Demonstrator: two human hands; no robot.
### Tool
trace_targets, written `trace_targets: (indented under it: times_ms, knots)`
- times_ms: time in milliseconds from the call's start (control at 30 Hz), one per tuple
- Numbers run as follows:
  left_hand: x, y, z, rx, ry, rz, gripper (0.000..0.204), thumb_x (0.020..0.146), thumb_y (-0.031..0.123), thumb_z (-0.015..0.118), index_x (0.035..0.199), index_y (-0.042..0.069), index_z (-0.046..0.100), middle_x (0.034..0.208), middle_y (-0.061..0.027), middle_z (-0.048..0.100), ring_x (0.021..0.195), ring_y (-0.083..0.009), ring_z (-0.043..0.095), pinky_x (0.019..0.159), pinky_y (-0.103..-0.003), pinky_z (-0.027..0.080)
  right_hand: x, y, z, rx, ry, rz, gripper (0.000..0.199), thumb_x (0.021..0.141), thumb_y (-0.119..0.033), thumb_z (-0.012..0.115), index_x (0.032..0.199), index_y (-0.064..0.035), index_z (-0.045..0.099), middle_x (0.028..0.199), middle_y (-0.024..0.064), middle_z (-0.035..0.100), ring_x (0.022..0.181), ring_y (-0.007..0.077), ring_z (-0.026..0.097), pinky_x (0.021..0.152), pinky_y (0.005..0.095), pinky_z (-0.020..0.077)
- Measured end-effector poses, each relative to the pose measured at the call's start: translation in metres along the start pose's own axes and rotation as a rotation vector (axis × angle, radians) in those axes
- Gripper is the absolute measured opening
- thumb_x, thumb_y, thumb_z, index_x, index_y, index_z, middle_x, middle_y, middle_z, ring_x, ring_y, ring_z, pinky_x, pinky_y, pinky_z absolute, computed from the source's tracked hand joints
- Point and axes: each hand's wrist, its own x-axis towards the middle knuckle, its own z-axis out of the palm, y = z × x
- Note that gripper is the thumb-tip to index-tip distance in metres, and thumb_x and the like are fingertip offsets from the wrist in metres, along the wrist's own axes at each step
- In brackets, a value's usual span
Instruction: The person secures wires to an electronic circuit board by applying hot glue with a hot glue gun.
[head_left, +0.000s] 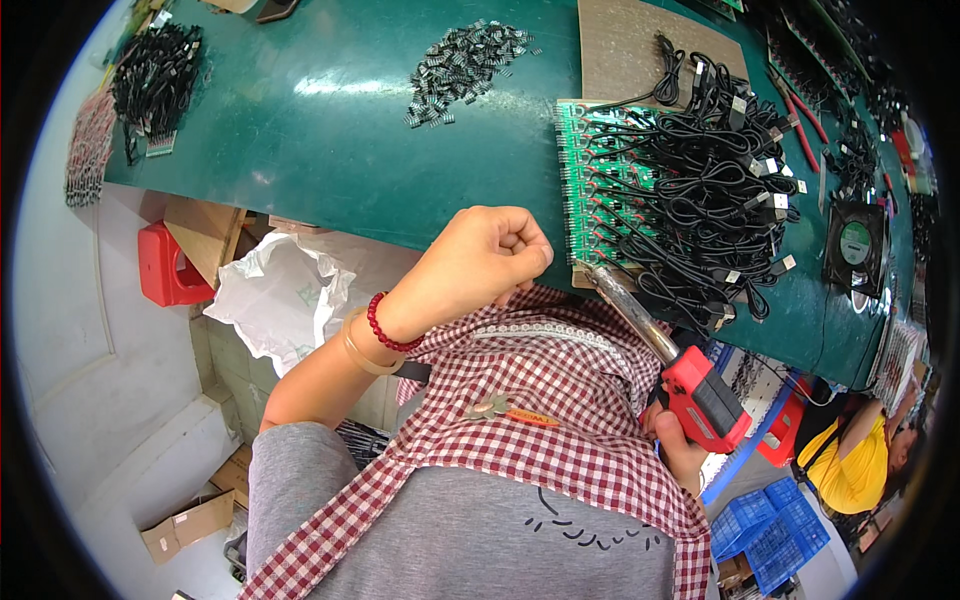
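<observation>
My right hand (678, 446) is wrapped round the red and black handle of a soldering iron (637, 318). Its long metal barrel slants up and left, with the tip at the near left corner of a panel of green circuit boards (572, 180). Red and black wires join the boards to several bundled black USB cables (690, 195). Just left of that corner, at the bench's front edge, my left hand (495, 252) is closed with fingers curled to the thumb. Whatever it pinches, if anything, is hidden.
A heap of small black pinned parts (462, 72) lies on the green bench (330, 130). Red-handled pliers (800, 130) and a round-topped black spool-like item (856, 245) are at right. Below the bench hang a white bag (280, 295) and a red container (165, 268). Someone in yellow (845, 470) sits at right.
</observation>
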Motion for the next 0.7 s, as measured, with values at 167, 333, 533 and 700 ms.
trace_targets:
  times_ms: [167,333,533,700]
  knots:
    - [-0.001,-0.001,-0.002,0.014,-0.012,0.005,0.017,0.086,0.015,0.057,0.077,0.000,0.055,0.058,-0.0002,0.053,0.044,-0.0035,0.045,0.040,-0.018,0.035,-0.003,-0.007,0.004,0.085,0.040,0.055,0.012,0.078,-0.002,0.062,0.089,0.0016,0.059,0.076,0.0039,0.058,0.067,0.0118,0.052,0.063,0.0274,0.0442]
    - [-0.002,-0.002,-0.002,0.008,0.007,0.010,0.017,0.086,0.014,0.056,0.077,0.000,0.055,0.059,-0.0009,0.053,0.044,-0.0036,0.045,0.040,-0.018,0.035,0.002,-0.004,0.006,0.034,0.088,-0.052,0.042,0.082,-0.017,0.060,0.113,0.0054,0.042,0.060,0.0086,0.047,0.051,0.0146,0.043,0.048,0.0276,0.0360]
    - [0.002,0.001,0.001,-0.014,0.001,-0.008,0.016,0.085,0.014,0.057,0.079,-0.001,0.054,0.060,-0.0012,0.054,0.046,-0.0039,0.045,0.041,-0.018,0.035,0.001,-0.021,-0.001,0.092,0.053,0.007,0.025,0.083,-0.010,0.059,0.103,0.0042,0.054,0.073,0.0051,0.055,0.064,0.0130,0.051,0.060,0.0263,0.0428]
    - [0.001,0.003,0.001,-0.030,0.003,0.064,0.012,0.087,0.014,0.055,0.085,0.002,0.056,0.063,-0.0009,0.054,0.050,-0.0032,0.046,0.041,-0.017,0.033,0.014,-0.041,-0.011,0.285,0.337,-0.412,0.042,0.086,-0.029,0.055,0.111,0.0018,0.042,0.057,0.0048,0.044,0.047,0.0113,0.041,0.043,0.0244,0.0366]
